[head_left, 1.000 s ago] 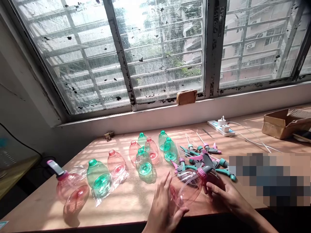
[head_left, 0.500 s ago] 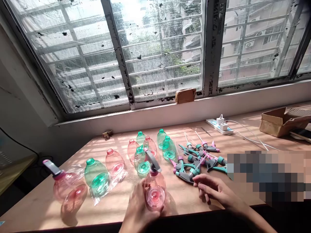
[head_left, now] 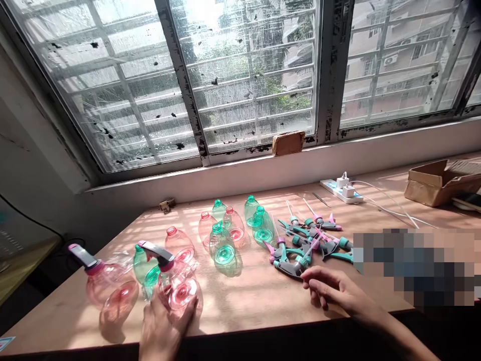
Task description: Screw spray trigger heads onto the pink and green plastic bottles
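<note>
Left hand (head_left: pixel 160 323): fingers wrapped around one pink sprayer bottle (head_left: pixel 182 293), spray top fitted.
Right hand (head_left: pixel 332 290): released, half open, fingers loosely bent.
Second pink sprayer bottle (head_left: pixel 108 286): one, left of the left hand.
Uncapped bottles, beyond the left hand: five green (head_left: pixel 223 254), three pink (head_left: pixel 179 244).
Loose spray heads (head_left: pixel 288 269): heaped just beyond the right hand; count unclear.

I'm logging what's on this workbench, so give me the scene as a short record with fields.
Left hand: gripping a pink bottle, spray head on top
Right hand: loosely curled beside the loose spray heads; contact unclear
Far left: another pink bottle, also topped
Untopped: five green bottles, three clear-pink bottles
Back right: power strip, cardboard box
</note>
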`<state>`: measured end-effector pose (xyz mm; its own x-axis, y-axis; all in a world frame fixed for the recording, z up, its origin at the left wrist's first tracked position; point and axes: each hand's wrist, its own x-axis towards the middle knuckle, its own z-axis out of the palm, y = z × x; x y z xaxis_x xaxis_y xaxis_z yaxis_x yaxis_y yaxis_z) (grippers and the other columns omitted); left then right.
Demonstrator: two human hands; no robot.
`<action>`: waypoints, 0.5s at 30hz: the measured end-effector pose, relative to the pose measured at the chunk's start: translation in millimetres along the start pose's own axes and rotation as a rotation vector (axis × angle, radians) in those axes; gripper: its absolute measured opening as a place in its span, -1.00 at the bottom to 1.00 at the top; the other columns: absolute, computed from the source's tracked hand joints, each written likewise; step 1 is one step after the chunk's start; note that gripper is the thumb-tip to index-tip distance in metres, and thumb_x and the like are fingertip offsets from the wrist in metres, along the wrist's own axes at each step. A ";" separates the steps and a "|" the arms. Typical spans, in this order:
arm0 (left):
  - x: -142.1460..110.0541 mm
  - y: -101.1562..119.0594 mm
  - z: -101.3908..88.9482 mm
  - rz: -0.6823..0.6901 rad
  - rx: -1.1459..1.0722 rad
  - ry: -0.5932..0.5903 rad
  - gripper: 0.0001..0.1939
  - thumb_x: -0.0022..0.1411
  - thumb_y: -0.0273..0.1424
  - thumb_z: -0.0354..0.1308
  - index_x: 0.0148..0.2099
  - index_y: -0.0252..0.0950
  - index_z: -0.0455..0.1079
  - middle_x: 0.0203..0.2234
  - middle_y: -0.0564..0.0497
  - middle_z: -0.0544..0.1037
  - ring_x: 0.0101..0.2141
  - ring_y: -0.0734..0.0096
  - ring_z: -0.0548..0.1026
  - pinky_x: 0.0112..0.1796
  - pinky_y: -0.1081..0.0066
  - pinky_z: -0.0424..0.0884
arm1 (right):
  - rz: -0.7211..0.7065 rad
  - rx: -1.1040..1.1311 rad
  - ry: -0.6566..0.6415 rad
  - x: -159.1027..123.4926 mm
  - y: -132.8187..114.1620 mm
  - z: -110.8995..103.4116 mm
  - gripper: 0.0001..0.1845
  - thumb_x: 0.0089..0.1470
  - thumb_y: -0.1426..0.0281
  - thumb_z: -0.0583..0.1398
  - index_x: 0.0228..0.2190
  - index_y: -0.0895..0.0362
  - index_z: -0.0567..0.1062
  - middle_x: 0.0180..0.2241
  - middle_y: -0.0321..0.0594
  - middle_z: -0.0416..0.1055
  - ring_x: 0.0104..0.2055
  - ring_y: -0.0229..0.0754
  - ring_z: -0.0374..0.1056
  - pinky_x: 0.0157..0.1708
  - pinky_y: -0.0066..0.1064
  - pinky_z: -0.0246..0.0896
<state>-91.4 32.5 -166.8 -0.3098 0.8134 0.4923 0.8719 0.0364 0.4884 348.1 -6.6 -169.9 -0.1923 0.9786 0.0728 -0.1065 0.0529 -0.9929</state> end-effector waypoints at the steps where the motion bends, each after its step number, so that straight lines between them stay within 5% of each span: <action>1: 0.2 0.5 0.2 -0.009 0.024 0.005 0.12 0.15 0.21 0.11 0.49 -0.47 -0.01 0.11 -0.37 0.52 0.09 -0.44 0.48 0.12 -0.25 0.44 | 0.001 -0.005 0.002 -0.1 0.4 0.0 -0.47 0.14 -0.06 0.39 -0.12 0.14 0.65 -0.28 -0.15 0.55 -0.40 -0.23 0.40 -0.40 -0.38 0.31; 5: -0.8 -1.5 4.9 0.065 0.077 0.090 0.21 0.23 0.24 -0.01 0.53 -0.62 -0.25 0.32 -0.60 0.25 0.30 -0.59 0.27 0.24 -0.32 0.26 | 0.000 -0.006 0.010 -0.3 2.1 0.5 -0.50 0.16 -0.03 0.38 -0.13 0.14 0.65 -0.30 -0.17 0.55 -0.40 -0.23 0.40 -0.39 -0.38 0.31; 9: -2.5 3.8 4.4 0.107 0.058 0.175 0.30 0.20 0.33 -0.05 0.53 -0.66 -0.28 0.33 -0.67 0.20 0.31 -0.66 0.23 0.24 -0.39 0.22 | -0.008 0.006 0.004 -0.8 2.8 0.7 -0.53 0.18 0.00 0.38 -0.13 0.15 0.64 -0.33 -0.20 0.54 -0.41 -0.24 0.39 -0.39 -0.39 0.30; 15: -9.7 42.4 -12.4 0.205 0.031 0.333 0.03 0.36 0.10 0.03 0.56 -0.46 -0.24 0.48 -0.53 -0.05 0.45 -0.54 -0.04 0.34 -0.45 -0.02 | 0.002 0.003 -0.023 0.6 3.9 0.0 -0.53 0.19 -0.01 0.38 -0.14 0.15 0.64 -0.29 -0.17 0.54 -0.39 -0.24 0.40 -0.38 -0.39 0.31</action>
<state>-56.1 19.0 -141.9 -0.2301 0.5729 0.7866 0.9379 -0.0851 0.3363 347.6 -5.9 -173.7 -0.2153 0.9738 0.0726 -0.1088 0.0500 -0.9928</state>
